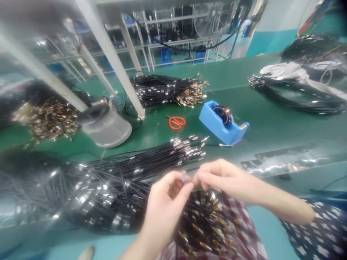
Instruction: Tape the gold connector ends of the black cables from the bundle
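My left hand (166,198) is closed in a pinch on a cable end (184,176), whose pale tip shows between thumb and forefinger. Touching it from the right, my right hand (221,177) is also closed, thumb against fingers. A tiny amber bit shows where the fingertips meet; what the right hand grips is too small and blurred to make out. Below the hands, over a checked cloth on my lap, hangs a bundle of black cables (208,224) with amber-wrapped ends. Just beyond the hands, more black cables (151,159) lie with bare silvery ends pointing right.
A blue tape dispenser (214,124) with a brown roll stands on the green table (260,126). Left of it lie orange-handled scissors (177,122). Coiled cables (159,90) rest behind. A grey round-based device (108,126) stands by a white post (114,54). White gloves (287,71) lie far right.
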A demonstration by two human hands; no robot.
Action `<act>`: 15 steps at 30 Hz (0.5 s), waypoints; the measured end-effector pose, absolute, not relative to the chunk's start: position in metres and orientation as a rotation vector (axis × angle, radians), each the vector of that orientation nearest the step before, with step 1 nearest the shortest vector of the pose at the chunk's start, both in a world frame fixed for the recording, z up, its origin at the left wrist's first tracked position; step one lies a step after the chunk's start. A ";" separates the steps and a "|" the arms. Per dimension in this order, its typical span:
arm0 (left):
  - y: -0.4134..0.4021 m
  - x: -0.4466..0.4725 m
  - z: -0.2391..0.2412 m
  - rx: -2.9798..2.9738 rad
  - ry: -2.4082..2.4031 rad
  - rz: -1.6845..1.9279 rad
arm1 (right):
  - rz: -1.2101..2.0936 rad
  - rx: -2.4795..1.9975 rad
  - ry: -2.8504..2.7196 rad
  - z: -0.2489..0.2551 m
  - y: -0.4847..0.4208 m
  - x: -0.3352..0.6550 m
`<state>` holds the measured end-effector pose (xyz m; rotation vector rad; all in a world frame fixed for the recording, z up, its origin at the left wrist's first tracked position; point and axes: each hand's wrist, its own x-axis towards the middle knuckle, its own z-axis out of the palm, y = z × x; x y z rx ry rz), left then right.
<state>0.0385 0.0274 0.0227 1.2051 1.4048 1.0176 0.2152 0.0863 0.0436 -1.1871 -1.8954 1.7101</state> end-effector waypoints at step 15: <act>0.033 0.031 0.016 0.868 1.305 1.052 | 1.630 -1.188 -1.452 0.005 0.071 0.201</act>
